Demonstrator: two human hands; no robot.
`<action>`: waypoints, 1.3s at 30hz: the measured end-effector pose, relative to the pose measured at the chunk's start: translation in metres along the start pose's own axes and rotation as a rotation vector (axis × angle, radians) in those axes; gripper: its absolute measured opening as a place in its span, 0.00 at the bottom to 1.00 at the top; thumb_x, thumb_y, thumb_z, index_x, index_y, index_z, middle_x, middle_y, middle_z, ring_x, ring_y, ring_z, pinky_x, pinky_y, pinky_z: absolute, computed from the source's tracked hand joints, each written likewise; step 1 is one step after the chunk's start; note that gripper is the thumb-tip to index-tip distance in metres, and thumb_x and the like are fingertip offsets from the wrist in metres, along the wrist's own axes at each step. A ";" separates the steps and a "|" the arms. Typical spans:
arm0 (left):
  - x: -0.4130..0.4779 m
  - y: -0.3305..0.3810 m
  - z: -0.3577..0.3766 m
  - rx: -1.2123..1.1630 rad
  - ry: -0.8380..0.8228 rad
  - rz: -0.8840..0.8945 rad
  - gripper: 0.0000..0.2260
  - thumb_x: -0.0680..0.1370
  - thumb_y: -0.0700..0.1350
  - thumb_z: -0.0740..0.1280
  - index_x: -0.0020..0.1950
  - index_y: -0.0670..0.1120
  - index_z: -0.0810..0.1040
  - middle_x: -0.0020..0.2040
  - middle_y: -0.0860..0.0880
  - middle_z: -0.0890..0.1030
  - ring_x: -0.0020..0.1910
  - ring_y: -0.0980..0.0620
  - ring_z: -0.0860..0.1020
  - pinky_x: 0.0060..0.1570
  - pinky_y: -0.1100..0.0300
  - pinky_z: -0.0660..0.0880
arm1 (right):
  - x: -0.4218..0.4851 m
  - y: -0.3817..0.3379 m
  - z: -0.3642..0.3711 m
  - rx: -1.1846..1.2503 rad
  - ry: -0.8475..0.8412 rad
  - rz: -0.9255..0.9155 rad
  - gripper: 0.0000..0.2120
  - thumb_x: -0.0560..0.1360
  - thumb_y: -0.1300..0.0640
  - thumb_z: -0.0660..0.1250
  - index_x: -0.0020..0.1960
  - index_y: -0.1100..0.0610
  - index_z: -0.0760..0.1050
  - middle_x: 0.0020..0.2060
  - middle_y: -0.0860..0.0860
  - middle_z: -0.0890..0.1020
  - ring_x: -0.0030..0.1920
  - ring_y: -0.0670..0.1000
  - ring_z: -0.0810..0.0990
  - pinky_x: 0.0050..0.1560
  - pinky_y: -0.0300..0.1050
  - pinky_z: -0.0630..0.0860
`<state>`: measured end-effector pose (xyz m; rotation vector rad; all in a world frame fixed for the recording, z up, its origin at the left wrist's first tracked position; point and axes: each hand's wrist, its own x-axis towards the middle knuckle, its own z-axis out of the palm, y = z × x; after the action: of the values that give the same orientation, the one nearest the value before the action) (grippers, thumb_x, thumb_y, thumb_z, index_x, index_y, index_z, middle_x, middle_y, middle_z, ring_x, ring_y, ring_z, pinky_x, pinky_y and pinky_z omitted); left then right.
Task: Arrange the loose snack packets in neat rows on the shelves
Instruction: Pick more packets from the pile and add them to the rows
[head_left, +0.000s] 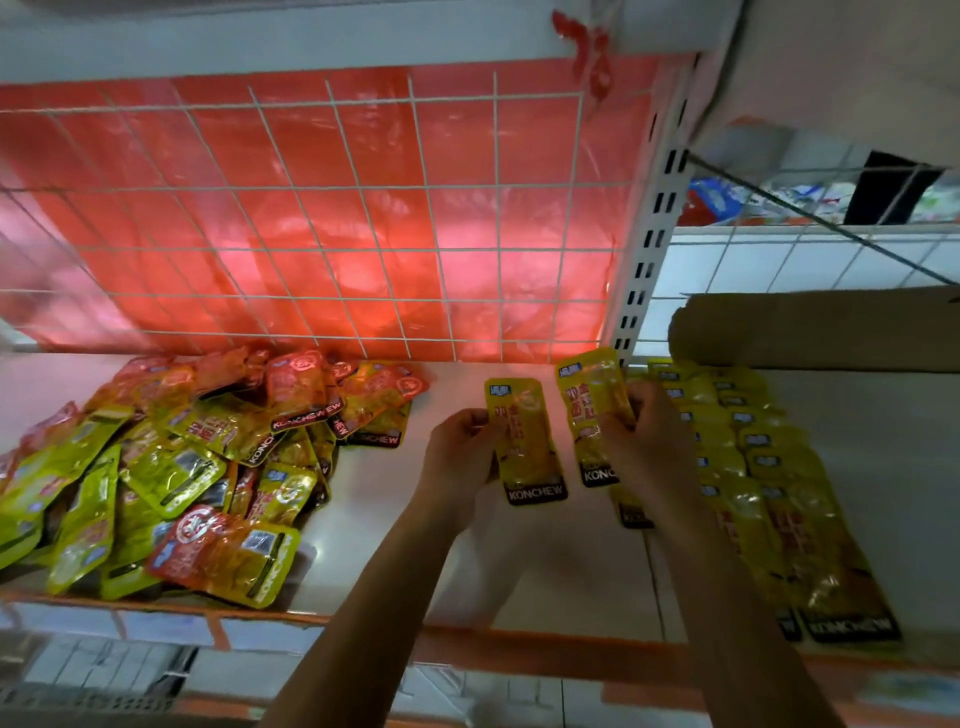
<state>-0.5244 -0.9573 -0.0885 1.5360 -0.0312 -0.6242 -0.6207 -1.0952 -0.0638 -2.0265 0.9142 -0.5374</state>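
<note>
Shelf (545, 571) with loose packet heap (171, 467) left, overlapped yellow rows (769, 483) right

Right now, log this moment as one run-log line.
stage: sorting | left grip holds left packet | right grip holds right packet | loose pile: shelf left | neat rows: shelf right

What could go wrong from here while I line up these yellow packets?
The right grip holds its yellow packet beside the overlapped rows; the forearm could brush them askew. Their front packets lie near the shelf edge, so a nudge might tip them off. Red packets in the loose pile could get mixed in.
</note>
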 end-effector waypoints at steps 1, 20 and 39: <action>-0.001 0.000 0.007 -0.001 -0.024 -0.013 0.06 0.78 0.38 0.64 0.43 0.43 0.80 0.40 0.45 0.84 0.36 0.49 0.81 0.43 0.54 0.78 | 0.001 0.003 -0.008 -0.004 0.023 0.016 0.13 0.75 0.61 0.64 0.60 0.57 0.73 0.44 0.49 0.76 0.45 0.50 0.74 0.41 0.40 0.65; -0.020 -0.024 0.070 0.611 -0.140 0.178 0.04 0.76 0.47 0.69 0.46 0.52 0.84 0.42 0.53 0.84 0.43 0.54 0.81 0.45 0.61 0.77 | -0.004 0.048 -0.070 0.020 0.157 0.202 0.16 0.75 0.62 0.62 0.62 0.56 0.71 0.37 0.45 0.75 0.35 0.43 0.73 0.31 0.38 0.62; -0.027 -0.025 0.087 0.796 0.014 0.348 0.15 0.77 0.52 0.68 0.61 0.47 0.77 0.50 0.51 0.82 0.41 0.58 0.77 0.44 0.65 0.71 | -0.021 0.054 -0.072 -0.061 0.078 0.147 0.21 0.77 0.58 0.62 0.69 0.55 0.66 0.36 0.41 0.72 0.34 0.39 0.71 0.29 0.36 0.62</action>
<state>-0.5908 -1.0243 -0.0967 2.2286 -0.5831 -0.3242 -0.7023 -1.1372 -0.0685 -1.9848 1.1289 -0.5163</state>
